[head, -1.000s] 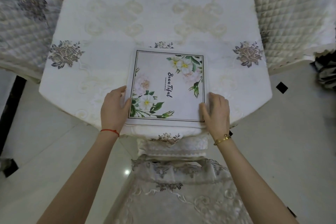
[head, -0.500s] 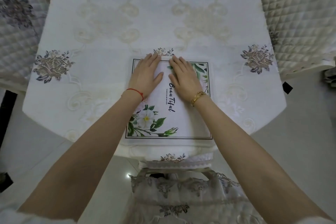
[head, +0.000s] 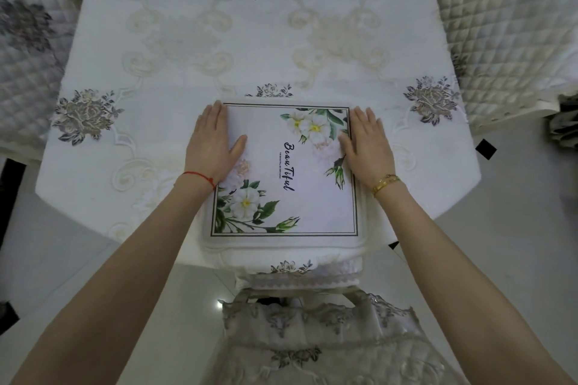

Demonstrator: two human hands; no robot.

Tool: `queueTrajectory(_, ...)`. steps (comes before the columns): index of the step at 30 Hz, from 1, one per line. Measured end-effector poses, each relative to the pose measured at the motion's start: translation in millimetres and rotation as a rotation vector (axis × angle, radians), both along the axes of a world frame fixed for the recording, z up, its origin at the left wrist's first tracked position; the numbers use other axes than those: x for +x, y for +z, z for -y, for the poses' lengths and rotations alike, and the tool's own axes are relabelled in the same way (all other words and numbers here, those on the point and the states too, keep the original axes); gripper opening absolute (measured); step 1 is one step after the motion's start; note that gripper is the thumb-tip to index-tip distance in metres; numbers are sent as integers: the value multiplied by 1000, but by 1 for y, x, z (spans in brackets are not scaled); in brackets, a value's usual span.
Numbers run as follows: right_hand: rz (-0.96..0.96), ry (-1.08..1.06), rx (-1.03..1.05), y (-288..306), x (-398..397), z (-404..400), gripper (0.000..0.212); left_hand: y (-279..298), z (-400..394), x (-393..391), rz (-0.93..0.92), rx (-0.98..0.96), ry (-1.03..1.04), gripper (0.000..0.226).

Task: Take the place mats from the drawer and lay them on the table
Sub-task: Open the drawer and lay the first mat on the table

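**Both palms flat on the place mat at the table's near edge**

Nearest to me, below the table edge, I see a chair (head: 316, 341) with a lace and embroidered cover, tucked against the near side; the pale tiled floor (head: 78, 275) shows on either side of it; both bare forearms reach up from the lower corners of the view.

On the table (head: 281, 40), just inside its near edge, lies the place mat (head: 300, 184); it is square, lying flat, with a dark line border, white flowers with green leaves at two opposite corners and the script "Beau Tiful" running down its middle; its near edge sits almost at the table's near rim.

My left hand (head: 212, 144) lies on the mat's left border, fingers straight and together, thumb spread onto the print; part of the palm overlaps onto the cloth beside the mat; a red string (head: 200, 176) circles that wrist. My right hand (head: 367, 144) rests on the right border in the same way, fingers extended and flat, thumb angled inward over the flowers; a gold bracelet (head: 385, 183) sits on that wrist; neither hand grasps anything.

Beyond the hands the white embroidered tablecloth (head: 175, 78) spreads away, dotted with grey flower motifs; quilted chair covers stand at the far left (head: 28, 66) and far right (head: 506, 25) of the table.
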State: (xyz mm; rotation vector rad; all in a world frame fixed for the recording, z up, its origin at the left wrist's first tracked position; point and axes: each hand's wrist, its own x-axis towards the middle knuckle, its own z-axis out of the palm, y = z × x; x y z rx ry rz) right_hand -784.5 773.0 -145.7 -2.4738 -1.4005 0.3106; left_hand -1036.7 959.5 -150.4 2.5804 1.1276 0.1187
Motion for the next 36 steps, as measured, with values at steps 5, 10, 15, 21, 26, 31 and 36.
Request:
queueTrajectory(5,-57,182,49,3,-61,2,56,3,43,-16,22,-36,-248,67)
queueTrajectory(10,-77,196,-41,-2,-89,10,57,-4,68,-27,-27,-38,-253,70)
queueTrajectory(15,-24,149,-86,-1,-65,51,58,-2,68,-54,-50,-20,-128,76)
queueTrajectory(21,-20,56,-121,10,-66,92,58,5,82,-88,-83,-18,-47,66)
queueTrajectory(26,-42,219,-110,16,-132,100,60,17,136,-87,9,-42,-156,64)
queueTrajectory(31,-69,188,-120,3,-151,107,61,8,162,-88,-20,-105,-142,66)
queueTrajectory(36,-46,97,-112,3,-131,135,62,4,157,-103,-57,-82,-115,67)
